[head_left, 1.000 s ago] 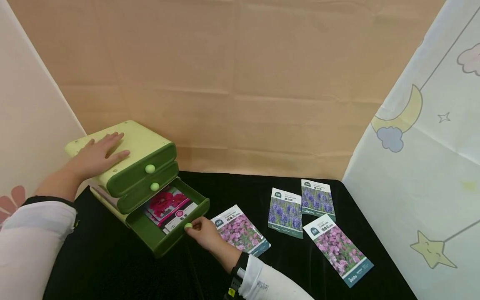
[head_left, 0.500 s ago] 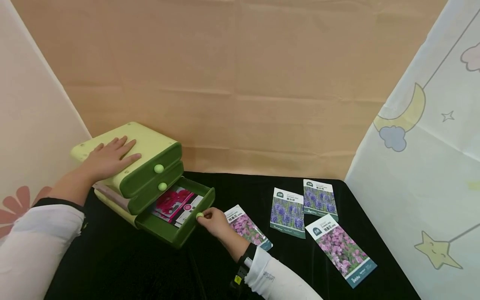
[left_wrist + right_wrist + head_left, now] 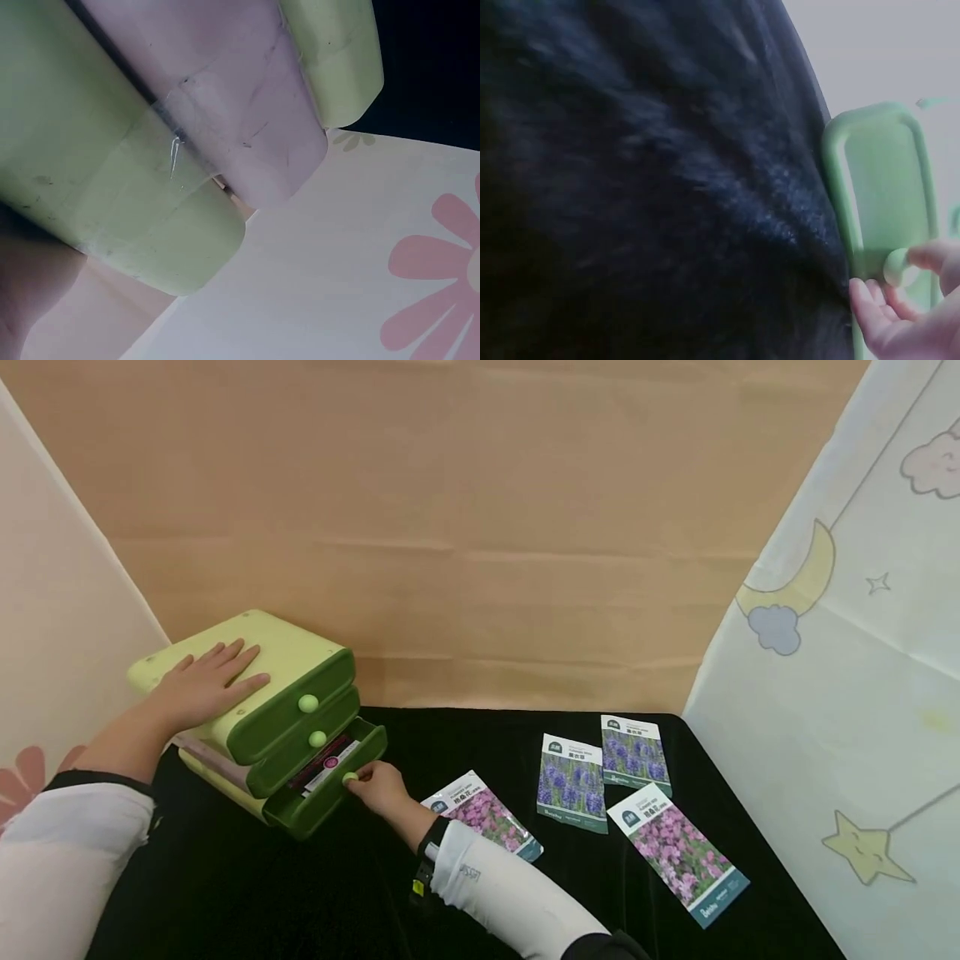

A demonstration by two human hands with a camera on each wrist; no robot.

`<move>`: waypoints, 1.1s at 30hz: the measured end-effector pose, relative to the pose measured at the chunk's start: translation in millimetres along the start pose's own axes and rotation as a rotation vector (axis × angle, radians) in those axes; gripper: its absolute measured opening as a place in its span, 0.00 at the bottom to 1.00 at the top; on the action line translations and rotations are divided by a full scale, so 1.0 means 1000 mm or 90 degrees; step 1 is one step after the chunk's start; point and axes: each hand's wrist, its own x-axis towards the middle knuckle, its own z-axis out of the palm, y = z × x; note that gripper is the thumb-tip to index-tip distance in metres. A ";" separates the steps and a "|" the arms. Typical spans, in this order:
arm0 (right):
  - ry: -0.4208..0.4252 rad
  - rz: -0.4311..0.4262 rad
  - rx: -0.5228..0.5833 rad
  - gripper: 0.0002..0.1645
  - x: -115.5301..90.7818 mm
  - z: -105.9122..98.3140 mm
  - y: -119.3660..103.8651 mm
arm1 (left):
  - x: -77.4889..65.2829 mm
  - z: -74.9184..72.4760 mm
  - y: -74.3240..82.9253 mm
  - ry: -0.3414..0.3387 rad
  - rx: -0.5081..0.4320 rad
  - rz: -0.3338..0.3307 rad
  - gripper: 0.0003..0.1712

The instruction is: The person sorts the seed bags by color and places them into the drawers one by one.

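A small drawer cabinet with a pale yellow-green top and dark green drawer fronts stands at the left of the black cloth. My left hand lies on its top with fingers spread. At the lower front, the bottom drawer is pulled partly out. My right hand pinches that drawer's round light green knob. In the right wrist view, thumb and fingers meet around the knob. Inside the drawer lies a red flower packet, partly hidden by the drawers above.
A pink flower packet lies just right of my right hand, partly behind the forearm. Farther right are two purple flower packets and another pink one. A brown paper backdrop rises behind the black cloth.
The bottom drawer has slid inward, so less of the red packet shows. My right hand has moved left with the knob. My left hand stays on the cabinet top.
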 end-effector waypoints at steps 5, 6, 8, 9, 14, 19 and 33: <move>-0.004 0.009 -0.013 0.11 0.009 0.015 -0.008 | -0.004 0.000 0.002 -0.008 -0.008 0.002 0.46; 0.001 0.007 -0.020 0.11 0.011 0.017 -0.009 | -0.004 -0.001 0.004 -0.012 -0.007 0.003 0.46; 0.010 0.002 -0.030 0.12 0.014 0.020 -0.011 | -0.004 -0.002 0.005 -0.017 -0.005 0.003 0.46; 0.015 -0.002 -0.037 0.12 0.016 0.021 -0.013 | -0.004 -0.003 0.006 -0.019 -0.001 0.003 0.46; 0.044 0.017 -0.054 0.11 0.021 0.029 -0.024 | -0.007 -0.007 0.008 -0.021 0.007 0.000 0.46; 0.090 0.003 -0.075 0.10 0.013 0.044 -0.034 | -0.013 -0.010 0.006 -0.033 0.010 -0.006 0.46; 0.062 -0.054 -0.190 0.16 0.018 0.044 -0.030 | -0.013 -0.014 0.004 -0.043 -0.002 -0.010 0.45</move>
